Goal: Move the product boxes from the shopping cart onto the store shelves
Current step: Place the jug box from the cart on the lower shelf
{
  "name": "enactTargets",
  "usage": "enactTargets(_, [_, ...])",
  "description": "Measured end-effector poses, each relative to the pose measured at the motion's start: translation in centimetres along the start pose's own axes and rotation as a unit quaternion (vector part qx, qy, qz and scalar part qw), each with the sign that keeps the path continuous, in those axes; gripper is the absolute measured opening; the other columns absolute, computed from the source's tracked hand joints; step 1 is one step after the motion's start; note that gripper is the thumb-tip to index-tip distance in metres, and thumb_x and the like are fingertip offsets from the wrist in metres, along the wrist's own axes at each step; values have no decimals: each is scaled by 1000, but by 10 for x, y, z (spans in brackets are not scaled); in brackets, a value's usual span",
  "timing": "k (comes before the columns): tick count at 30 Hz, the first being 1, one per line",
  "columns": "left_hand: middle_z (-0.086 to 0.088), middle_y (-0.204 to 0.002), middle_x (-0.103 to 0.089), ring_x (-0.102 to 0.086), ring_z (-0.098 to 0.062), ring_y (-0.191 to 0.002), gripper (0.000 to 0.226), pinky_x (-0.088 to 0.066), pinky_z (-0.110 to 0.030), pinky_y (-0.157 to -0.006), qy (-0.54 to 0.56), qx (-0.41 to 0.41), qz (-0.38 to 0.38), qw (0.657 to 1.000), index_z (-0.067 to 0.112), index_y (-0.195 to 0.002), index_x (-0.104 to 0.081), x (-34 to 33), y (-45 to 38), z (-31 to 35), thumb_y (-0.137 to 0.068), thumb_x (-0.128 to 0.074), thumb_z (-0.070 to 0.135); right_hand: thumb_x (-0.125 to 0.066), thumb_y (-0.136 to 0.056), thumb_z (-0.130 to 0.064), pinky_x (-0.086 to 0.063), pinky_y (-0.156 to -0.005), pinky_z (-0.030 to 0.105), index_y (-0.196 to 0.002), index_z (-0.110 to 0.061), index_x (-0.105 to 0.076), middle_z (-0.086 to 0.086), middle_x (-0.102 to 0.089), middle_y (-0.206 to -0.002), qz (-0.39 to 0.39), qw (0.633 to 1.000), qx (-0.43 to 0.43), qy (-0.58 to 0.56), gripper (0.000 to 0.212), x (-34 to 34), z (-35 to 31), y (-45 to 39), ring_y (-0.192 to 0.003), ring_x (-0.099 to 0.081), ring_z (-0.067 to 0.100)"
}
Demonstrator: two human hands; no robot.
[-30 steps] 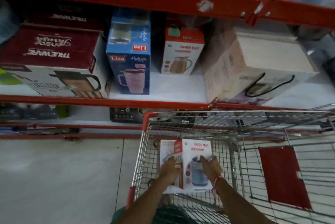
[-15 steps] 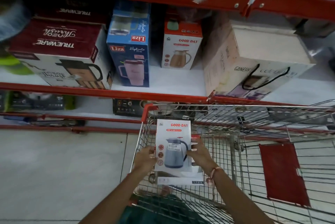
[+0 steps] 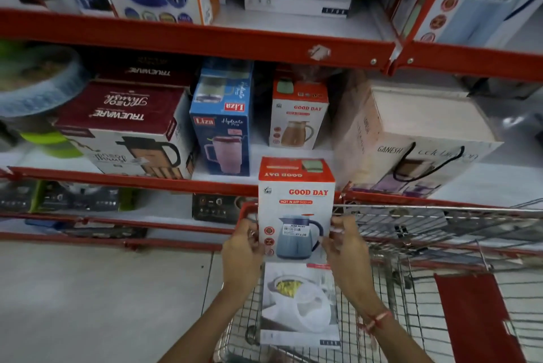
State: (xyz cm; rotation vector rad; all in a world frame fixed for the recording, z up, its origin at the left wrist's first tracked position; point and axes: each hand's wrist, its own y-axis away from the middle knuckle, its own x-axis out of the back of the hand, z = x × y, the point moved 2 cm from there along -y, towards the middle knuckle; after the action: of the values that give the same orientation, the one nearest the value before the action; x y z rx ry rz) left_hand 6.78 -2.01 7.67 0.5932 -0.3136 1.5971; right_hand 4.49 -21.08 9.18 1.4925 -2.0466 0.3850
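Observation:
I hold a white and red Good Day box (image 3: 296,209) with a blue jug printed on it, upright, above the front rim of the wire shopping cart (image 3: 440,212). My left hand (image 3: 242,251) grips its left side and my right hand (image 3: 345,248) grips its right side. The box's top reaches the red edge of the middle shelf (image 3: 117,179). Behind it on that shelf stands a matching Good Day box (image 3: 298,115) with a brown jug. A white box (image 3: 299,304) lies in the cart below my hands.
On the middle shelf stand a maroon Trueware box (image 3: 123,127), a blue Liza box (image 3: 223,121) and a large Ganesh box (image 3: 417,139). Bigger boxes fill the upper shelf (image 3: 205,39). A red flap (image 3: 476,318) hangs in the cart. Pale floor (image 3: 102,298) lies left.
Both hands have lifted the Good Day box out of the cart and up toward the middle shelf. My view has tilted upward, so the upper shelf now shows.

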Motion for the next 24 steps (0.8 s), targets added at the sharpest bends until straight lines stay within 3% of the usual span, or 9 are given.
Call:
enactTargets(3, [0,-96,-70,-69,-11,-88,33,-61,-27,-73,9,-48,39,998,23,-85,-49,7,-26,26,-73,-73,4,-62,-87,-5,-58,-75,37,-102,-23,-43,2,-67,-103,41,998,50,-15,30,12,-23,-22,-90,-66,17])
enactTargets(9, [-10,-105,-66,-65,-21,-98,31,-57,-29,-84,-26,-96,90,991,6,-97,-54,2,-88,66,-72,-73,2,-65,-84,-6,-60,-77,41,-98,-19,-44,5,-67,-106,98,993,70,-16,29,7,-43,-90,-94,-65,20])
enactTargets(13, [-14,-111,-60,-61,-27,-105,36,-56,-39,-88,-54,-88,88,991,4,-107,-52,-15,-119,69,-75,-69,1,-63,-84,-3,-59,-71,49,-97,-16,-43,9,-63,-102,114,989,91,-13,27,-12,-34,-121,-88,-66,25])
enactTargets(17, [-15,-113,-60,-59,-29,-107,36,-55,-39,-90,-70,-72,84,991,3,-110,-51,-30,-143,61,-78,-67,0,-64,-84,-1,-60,-76,44,-102,-7,-46,13,-62,-109,110,991,76,3,26,-22,-24,-139,-92,-66,28])
enactTargets(21, [-18,-111,-58,-59,-31,-104,29,-53,-36,-88,-93,-59,64,992,1,-106,-50,-40,-158,58,-80,-62,-3,-65,-83,-1,-59,-79,47,-99,-15,-42,12,-60,-109,96,994,60,8,31,-28,-14,-153,-94,-66,29])
enactTargets(24, [-18,-114,-59,-60,-31,-106,29,-54,-38,-90,-108,-62,48,991,2,-107,-51,-46,-166,48,-81,-63,0,-63,-84,-1,-57,-79,41,-99,-11,-45,13,-61,-106,93,994,54,25,25,-32,-6,-159,-93,-64,30])
